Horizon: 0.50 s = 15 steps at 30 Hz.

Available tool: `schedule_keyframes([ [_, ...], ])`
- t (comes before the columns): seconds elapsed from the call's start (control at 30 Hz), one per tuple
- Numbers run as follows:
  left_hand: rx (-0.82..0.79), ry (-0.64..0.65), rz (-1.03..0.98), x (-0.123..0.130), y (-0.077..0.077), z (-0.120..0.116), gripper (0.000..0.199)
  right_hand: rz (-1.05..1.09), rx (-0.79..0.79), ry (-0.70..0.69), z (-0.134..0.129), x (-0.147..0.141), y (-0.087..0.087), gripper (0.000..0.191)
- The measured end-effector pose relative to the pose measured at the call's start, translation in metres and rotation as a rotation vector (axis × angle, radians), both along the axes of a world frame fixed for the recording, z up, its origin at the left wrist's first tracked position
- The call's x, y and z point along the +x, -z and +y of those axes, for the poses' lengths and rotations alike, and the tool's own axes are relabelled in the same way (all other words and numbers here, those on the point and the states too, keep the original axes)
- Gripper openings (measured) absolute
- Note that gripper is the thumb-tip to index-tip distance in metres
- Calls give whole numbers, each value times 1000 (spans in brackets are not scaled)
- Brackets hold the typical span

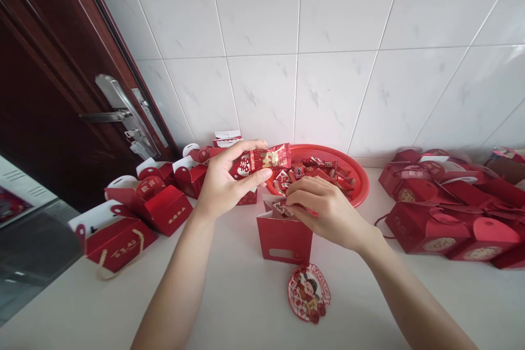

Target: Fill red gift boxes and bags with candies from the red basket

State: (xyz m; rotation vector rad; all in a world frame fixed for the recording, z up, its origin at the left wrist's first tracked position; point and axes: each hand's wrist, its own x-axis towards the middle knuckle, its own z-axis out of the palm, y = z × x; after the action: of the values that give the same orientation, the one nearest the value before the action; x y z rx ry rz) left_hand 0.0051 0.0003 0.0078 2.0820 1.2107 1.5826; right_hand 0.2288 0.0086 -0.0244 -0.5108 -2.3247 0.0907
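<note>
My left hand is closed around a red-and-gold wrapped candy, with another red wrapper partly covered by the fingers. It hovers up and to the left of a small red gift box, whose top is open. At the mouth of that box, my right hand has its fingers pinched on a wrapped candy with pale lettering; the fingers hide part of it. Behind both hands, a red plastic basket holds many loose wrapped candies. A round cartoon card lies in front of the box.
Red gift boxes stand at the left, including one with a rope handle. More boxes are packed together at the right. A tiled wall rises behind the white table. A dark door with a metal handle is at the left.
</note>
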Motion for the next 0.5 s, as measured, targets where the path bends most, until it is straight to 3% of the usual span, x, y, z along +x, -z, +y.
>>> schedule_keyframes([
  [0.1,-3,2,8,1,0,-1,41,60,15,14,1,0,0,18],
  [0.23,-12,19,24,3,1,-2,41,351,-239,66,-1,5,-5,2],
  [0.4,-21,119,114,12,2,-4,36,591,-609,3,-2,7,-9,36],
  [0.5,-50,194,172,17,4,-5,35,595,-715,-82,-2,6,-8,38],
])
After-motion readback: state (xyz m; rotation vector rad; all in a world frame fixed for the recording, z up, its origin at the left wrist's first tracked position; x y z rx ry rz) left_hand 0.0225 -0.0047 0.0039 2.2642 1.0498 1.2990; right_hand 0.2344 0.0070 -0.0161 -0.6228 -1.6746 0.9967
